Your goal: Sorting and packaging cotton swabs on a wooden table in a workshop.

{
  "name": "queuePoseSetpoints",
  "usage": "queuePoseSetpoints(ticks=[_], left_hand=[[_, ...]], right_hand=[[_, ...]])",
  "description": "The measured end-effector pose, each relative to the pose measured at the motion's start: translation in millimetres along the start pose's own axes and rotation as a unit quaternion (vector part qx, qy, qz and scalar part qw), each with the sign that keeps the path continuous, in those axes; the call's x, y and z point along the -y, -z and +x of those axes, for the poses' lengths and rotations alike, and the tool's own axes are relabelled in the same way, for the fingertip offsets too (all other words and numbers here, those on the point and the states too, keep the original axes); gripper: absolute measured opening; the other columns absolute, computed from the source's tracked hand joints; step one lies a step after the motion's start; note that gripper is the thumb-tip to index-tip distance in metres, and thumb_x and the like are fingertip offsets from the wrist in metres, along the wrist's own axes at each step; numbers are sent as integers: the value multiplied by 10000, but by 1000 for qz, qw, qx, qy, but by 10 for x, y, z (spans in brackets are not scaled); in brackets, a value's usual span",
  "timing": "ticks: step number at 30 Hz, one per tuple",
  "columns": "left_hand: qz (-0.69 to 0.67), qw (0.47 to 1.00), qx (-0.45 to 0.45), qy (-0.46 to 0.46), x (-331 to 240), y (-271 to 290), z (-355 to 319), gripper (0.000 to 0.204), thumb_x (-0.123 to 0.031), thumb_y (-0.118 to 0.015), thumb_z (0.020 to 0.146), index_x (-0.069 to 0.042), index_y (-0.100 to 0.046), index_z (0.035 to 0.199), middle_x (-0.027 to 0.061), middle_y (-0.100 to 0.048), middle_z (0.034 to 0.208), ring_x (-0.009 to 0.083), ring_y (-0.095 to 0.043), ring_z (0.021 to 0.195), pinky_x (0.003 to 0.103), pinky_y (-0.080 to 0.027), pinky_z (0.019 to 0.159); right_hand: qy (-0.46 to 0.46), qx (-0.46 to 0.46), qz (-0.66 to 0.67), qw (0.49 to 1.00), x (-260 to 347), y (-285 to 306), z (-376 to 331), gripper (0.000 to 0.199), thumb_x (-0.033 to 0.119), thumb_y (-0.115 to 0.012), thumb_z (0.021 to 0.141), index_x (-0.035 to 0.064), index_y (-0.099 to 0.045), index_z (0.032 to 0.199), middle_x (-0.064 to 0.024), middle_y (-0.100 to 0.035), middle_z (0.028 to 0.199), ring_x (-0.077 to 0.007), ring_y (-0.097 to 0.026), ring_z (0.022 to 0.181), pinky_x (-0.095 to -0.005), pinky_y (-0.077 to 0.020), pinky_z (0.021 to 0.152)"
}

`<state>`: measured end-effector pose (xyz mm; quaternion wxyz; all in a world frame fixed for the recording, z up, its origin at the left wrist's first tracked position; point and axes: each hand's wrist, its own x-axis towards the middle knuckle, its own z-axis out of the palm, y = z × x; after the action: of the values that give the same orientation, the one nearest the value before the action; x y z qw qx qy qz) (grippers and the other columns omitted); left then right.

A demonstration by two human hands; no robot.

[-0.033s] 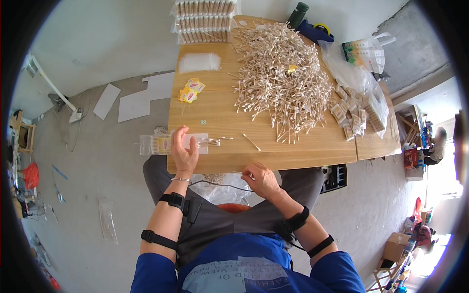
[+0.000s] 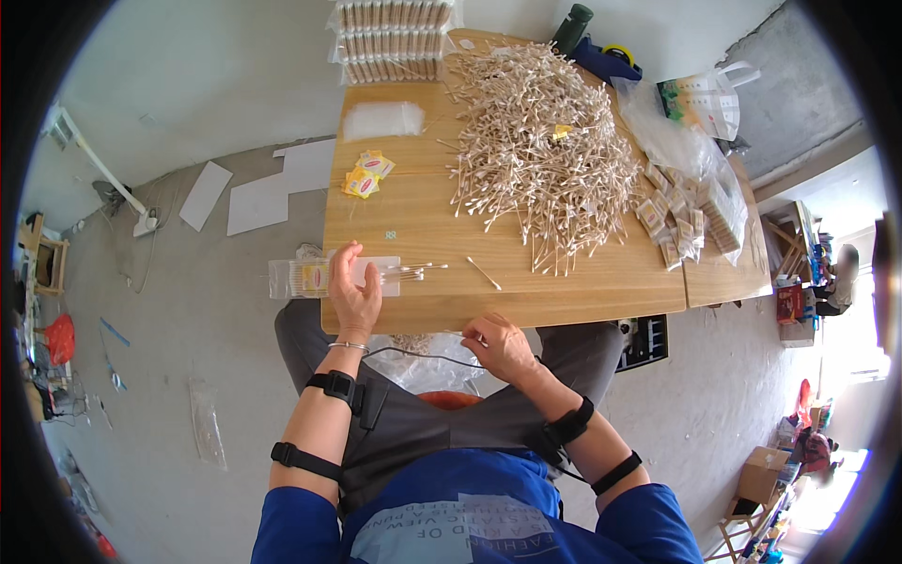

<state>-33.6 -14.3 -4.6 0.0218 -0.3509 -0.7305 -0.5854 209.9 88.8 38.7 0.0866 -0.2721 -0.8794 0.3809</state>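
Observation:
A clear bag of cotton swabs (image 2: 287,279) with a yellow label card lies across the table's near left corner, its end sticking out past the edge. My left hand (image 2: 355,293) is on this bag, thumb and fingers bent around its middle. Several swab ends (image 2: 418,271) poke out of its right side, beside a white flap. My right hand (image 2: 503,348) is just off the table's front edge, fingers curled together; what they hold, if anything, is hidden. One loose cotton swab (image 2: 485,274) lies between the hands. Beyond it is a big heap of cotton swabs (image 2: 540,150).
Yellow label cards (image 2: 366,176) and a stack of clear empty bags (image 2: 383,120) lie at the left of the table (image 2: 413,211). Filled packs (image 2: 390,42) are stacked at the back. Small bundles (image 2: 672,216), a tape dispenser (image 2: 606,61) and a dark bottle (image 2: 573,30) stand right.
My right hand has shifted very slightly left, and a small pale speck at its fingertips no longer shows. My left hand and the bag have stayed put.

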Motion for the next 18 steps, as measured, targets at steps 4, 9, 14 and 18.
queuePoseSetpoints(ticks=[4,9,14,18], left_hand=[[11,1000,-4,4,-19,16,10,286,-84,-618,846,12,-555,1107,180,-590,1177,316,-591,1068,396,-486,941],[45,999,-6,-3,-58,23,19,276,-64,-629,793,0,-574,1056,181,-605,1139,349,-577,1067,409,-455,935],[58,998,-6,-2,-82,32,20,244,-59,-606,805,1,-575,1040,175,-606,1127,344,-572,1070,411,-452,937],[48,999,-4,-10,-85,31,15,217,-33,-563,815,9,-574,1028,176,-604,1125,345,-568,1075,416,-447,945]], right_hand=[[-2,-40,-22,999,55,23,152,211,230,-738,767,68,-655,875,-96,-630,851,-310,-625,833,-418,-498,733],[-89,-156,-87,980,-78,140,638,185,217,-711,785,61,-657,869,-117,-617,915,-318,-603,943,-430,-487,800],[-118,-88,-73,986,-159,111,798,170,169,-681,800,39,-641,902,-140,-621,929,-331,-585,982,-439,-478,820],[-111,-112,20,987,-122,33,693,220,115,-645,829,11,-628,1021,-131,-634,857,-269,-610,852,-375,-486,747]])
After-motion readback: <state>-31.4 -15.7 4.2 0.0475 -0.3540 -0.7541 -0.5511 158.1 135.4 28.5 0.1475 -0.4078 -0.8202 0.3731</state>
